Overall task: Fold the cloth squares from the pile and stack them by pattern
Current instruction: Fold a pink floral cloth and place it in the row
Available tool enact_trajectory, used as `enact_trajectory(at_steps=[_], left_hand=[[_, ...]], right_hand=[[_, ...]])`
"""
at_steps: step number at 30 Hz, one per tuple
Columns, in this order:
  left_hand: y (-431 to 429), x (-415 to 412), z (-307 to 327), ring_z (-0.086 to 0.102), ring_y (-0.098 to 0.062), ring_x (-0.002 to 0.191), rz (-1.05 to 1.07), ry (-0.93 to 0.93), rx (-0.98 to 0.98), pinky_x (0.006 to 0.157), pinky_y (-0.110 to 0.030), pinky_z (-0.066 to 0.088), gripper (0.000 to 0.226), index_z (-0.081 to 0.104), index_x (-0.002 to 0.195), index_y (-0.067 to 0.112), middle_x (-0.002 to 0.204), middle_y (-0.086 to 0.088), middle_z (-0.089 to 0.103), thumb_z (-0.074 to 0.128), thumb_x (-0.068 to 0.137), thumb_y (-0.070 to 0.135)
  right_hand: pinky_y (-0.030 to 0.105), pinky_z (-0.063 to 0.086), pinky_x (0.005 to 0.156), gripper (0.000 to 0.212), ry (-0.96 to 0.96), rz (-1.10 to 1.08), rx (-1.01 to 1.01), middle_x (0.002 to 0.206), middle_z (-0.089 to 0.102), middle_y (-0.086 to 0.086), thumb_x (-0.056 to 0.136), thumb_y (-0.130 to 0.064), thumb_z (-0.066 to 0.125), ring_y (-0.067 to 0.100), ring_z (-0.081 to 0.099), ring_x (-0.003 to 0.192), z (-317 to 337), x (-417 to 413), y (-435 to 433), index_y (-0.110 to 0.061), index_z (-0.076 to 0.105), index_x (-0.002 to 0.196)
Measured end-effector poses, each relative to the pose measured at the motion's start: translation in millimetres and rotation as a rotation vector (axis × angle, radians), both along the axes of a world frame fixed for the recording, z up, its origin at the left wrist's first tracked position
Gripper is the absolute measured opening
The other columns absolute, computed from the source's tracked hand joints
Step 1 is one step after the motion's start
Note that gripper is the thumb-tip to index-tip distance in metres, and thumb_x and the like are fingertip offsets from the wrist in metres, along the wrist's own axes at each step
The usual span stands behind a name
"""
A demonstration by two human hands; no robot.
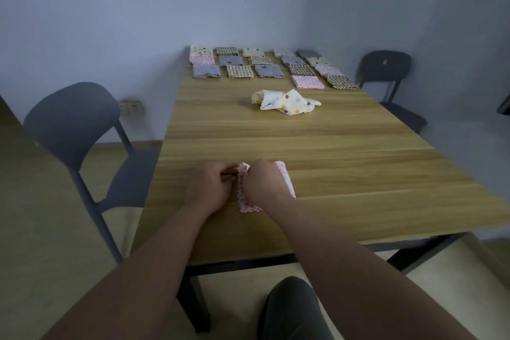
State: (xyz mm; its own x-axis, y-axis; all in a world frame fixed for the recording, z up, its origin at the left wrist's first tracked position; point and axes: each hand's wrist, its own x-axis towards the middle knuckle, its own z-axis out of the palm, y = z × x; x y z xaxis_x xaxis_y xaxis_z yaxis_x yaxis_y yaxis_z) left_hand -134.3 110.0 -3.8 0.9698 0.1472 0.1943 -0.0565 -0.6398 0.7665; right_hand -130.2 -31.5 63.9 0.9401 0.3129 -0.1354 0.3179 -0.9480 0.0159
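Grip two-handed | left hand [209,188] pinches pink dotted cloth [244,199] edge | right hand [262,185] curled over it, pinching corner

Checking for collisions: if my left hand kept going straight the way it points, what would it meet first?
The left hand points at the pink cloth it pinches, then probably the right hand just beyond.

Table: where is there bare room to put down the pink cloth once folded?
Bare wood spans the table between the pink cloth and the crumpled cream dotted cloth, plus both sides of each. The far end is crowded with folded stacks.
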Motion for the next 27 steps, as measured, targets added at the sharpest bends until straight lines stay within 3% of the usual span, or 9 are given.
enact_trajectory(at_steps=[1,3,7,10,14,18,22,25,27], left_hand=[[1,0,-1,0.068,-0.006,0.104,-0.006,-0.001,0.003,0.094,-0.029,0.053,0.037,0.073,0.12,0.032,0.109,0.013,0.076,0.067,0.089,0.012],[1,1,-3,0.069,-0.007,0.105,-0.004,-0.018,0.005,0.096,-0.032,0.053,0.036,0.074,0.119,0.032,0.11,0.013,0.076,0.068,0.088,0.013],[-1,0,-2,0.067,-0.016,0.113,0.051,-0.059,0.036,0.094,-0.026,0.049,0.03,0.072,0.123,0.029,0.119,0.005,0.074,0.066,0.095,0.021],[-6,-6,5,0.056,-0.018,0.13,0.037,-0.136,0.136,0.103,-0.029,0.043,0.034,0.064,0.135,0.025,0.14,0.001,0.062,0.055,0.102,0.027],[-12,-12,5,0.03,-0.01,0.148,-0.219,-0.159,0.412,0.121,-0.039,0.027,0.056,0.05,0.148,0.029,0.159,0.012,0.038,0.03,0.101,0.051],[-16,-11,7,0.025,-0.01,0.15,-0.327,-0.052,0.65,0.123,-0.038,0.013,0.051,0.051,0.147,0.031,0.158,0.014,0.04,0.032,0.102,0.046],[-25,-9,15,0.039,-0.016,0.142,-0.221,-0.074,0.557,0.118,-0.035,0.023,0.048,0.058,0.141,0.023,0.152,0.005,0.05,0.031,0.106,0.04],[-28,-3,14,0.043,-0.021,0.139,-0.133,0.018,0.514,0.115,-0.042,0.033,0.046,0.05,0.146,0.018,0.148,0.0,0.053,0.036,0.106,0.038],[-27,3,13,0.043,-0.024,0.137,-0.107,0.091,0.528,0.113,-0.045,0.036,0.047,0.049,0.144,0.015,0.145,-0.003,0.053,0.039,0.104,0.038]], right_hand=[[0.024,0.037,0.066,0.054,0.013,-0.03,0.074,0.077,0.063,-0.008,0.075,-0.027,0.064,0.014,0.058,0.056,-4,1,1,-0.03,0.057,0.129],[0.025,0.043,0.067,0.025,0.052,-0.084,0.265,0.087,0.07,0.0,0.09,-0.029,0.06,0.015,0.06,0.064,-9,1,1,-0.019,0.064,0.113],[0.034,0.049,0.082,0.046,0.062,-0.088,0.51,0.085,0.07,0.01,0.106,-0.041,0.039,0.028,0.066,0.09,-11,1,-9,-0.01,0.067,0.088],[0.033,0.05,0.073,0.032,-0.08,-0.125,0.614,0.095,0.071,0.011,0.105,-0.029,0.043,0.028,0.063,0.085,-8,9,-25,-0.011,0.07,0.101],[0.039,0.052,0.086,0.027,-0.187,-0.069,0.407,0.112,0.062,0.007,0.098,-0.015,0.045,0.029,0.056,0.109,-23,15,-50,-0.016,0.07,0.109],[0.038,0.045,0.092,0.025,-0.092,-0.077,0.29,0.12,0.058,0.006,0.096,-0.021,0.047,0.032,0.051,0.117,-37,13,-64,-0.025,0.069,0.106],[0.042,0.049,0.097,0.038,-0.118,-0.26,0.467,0.126,0.055,0.015,0.101,-0.034,0.045,0.036,0.054,0.116,-34,20,-71,-0.011,0.064,0.122],[0.043,0.052,0.093,0.053,-0.04,-0.399,0.456,0.12,0.058,0.019,0.102,-0.046,0.036,0.039,0.057,0.11,-36,26,-69,-0.004,0.066,0.111],[0.039,0.052,0.087,0.048,-0.013,-0.402,0.491,0.115,0.062,0.019,0.1,-0.044,0.04,0.038,0.058,0.109,-37,28,-65,-0.005,0.067,0.106]])
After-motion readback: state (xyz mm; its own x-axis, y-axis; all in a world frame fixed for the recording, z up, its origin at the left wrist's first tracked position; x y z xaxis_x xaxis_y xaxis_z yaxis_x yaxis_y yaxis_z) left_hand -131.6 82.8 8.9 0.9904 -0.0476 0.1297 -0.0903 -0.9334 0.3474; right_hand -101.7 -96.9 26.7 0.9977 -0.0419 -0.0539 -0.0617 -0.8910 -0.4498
